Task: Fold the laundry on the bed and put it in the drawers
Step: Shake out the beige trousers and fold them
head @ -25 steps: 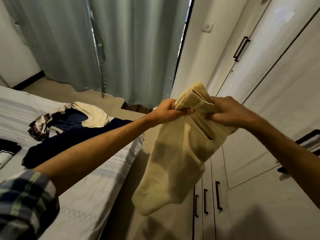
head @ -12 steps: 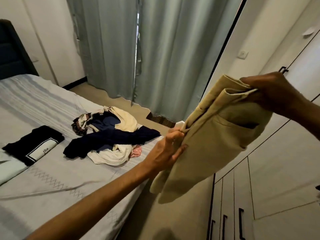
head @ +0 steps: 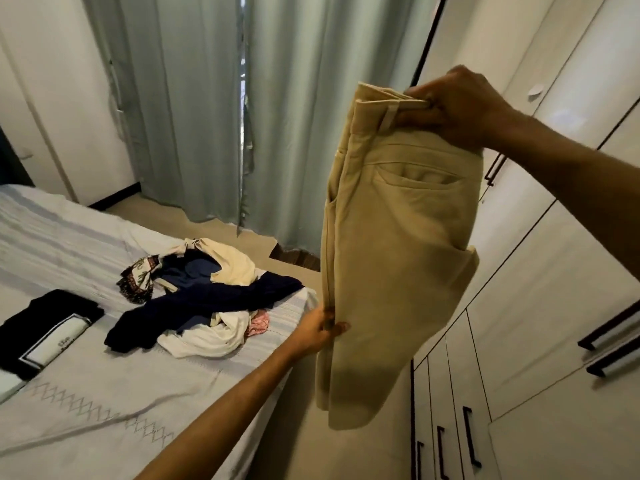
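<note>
The beige trousers [head: 398,244] are now held up beside the bed [head: 86,410], doubled lengthwise. The waistband is gripped by the right hand [head: 464,105], while the left hand [head: 317,332], lowered since a second ago, pinches the side seam. The heap of clothes [head: 204,299] is still not folded.

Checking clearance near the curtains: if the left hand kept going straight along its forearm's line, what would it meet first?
The left hand already pinches the hanging beige trousers; it would press into them first.
</note>
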The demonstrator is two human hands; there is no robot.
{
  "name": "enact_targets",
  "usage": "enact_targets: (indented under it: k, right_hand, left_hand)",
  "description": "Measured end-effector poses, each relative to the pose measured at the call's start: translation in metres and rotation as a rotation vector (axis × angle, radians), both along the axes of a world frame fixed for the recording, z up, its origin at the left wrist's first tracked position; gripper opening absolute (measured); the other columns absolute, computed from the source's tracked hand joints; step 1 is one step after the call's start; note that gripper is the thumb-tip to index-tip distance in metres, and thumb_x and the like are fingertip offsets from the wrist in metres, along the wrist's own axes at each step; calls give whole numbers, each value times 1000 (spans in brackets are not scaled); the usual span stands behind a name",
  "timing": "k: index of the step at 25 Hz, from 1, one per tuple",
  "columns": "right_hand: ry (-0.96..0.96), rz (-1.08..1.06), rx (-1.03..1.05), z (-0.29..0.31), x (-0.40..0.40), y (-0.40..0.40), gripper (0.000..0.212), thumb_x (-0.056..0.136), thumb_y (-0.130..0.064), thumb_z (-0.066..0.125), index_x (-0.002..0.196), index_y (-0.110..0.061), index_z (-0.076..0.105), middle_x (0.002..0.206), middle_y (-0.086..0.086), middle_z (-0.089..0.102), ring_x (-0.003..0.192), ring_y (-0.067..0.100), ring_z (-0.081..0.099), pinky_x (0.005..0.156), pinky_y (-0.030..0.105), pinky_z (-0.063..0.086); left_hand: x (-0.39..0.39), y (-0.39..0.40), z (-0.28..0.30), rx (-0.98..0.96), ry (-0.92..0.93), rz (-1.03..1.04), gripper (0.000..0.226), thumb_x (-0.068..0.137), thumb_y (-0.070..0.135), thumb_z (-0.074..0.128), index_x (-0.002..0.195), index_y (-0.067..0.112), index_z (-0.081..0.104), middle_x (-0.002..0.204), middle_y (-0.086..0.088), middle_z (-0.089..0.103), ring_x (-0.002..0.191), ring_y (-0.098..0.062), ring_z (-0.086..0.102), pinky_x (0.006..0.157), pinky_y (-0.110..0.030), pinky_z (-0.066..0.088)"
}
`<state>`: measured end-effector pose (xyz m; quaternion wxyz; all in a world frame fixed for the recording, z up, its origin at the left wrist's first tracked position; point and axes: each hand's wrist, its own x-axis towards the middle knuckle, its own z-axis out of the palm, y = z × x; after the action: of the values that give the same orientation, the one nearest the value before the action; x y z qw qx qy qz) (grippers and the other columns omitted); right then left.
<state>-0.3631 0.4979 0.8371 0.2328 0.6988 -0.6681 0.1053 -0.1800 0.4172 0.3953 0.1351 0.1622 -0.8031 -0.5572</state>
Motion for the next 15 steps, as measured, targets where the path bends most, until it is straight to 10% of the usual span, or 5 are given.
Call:
enact_targets:
  k: [6, 12, 15]
  right_hand:
    - [-184, -200, -105, 24, -33, 15, 63, 91, -77, 53, 96, -21, 81, 71, 4, 69, 59, 15, 55, 65, 34, 45]
    - [-154, -320, -252, 54, -71, 38, 75, 91, -83, 46, 97, -14, 77, 80, 11, 69, 71, 30, 62, 68, 38, 45]
    - [-160, -388, -233, 30, -95, 41, 75, 94, -80, 45, 87, -11, 71, 75, 17, 63, 68, 32, 56, 70, 37, 39]
  left_hand:
    - [31, -22, -66, -108, -346, -62, 24, 93, 55, 69, 112, 45, 59, 131, 9, 63, 113, -6, 63, 88, -14, 53]
    - [90, -20, -168, -1, -449, 74, 75, 69, 90, 62, 115, 31, 72, 119, 14, 71, 112, -8, 67, 95, -24, 54]
    - [137, -18, -162, 112, -412, 275, 38, 89, 68, 64, 101, 35, 78, 101, 4, 76, 98, -14, 71, 89, -34, 58]
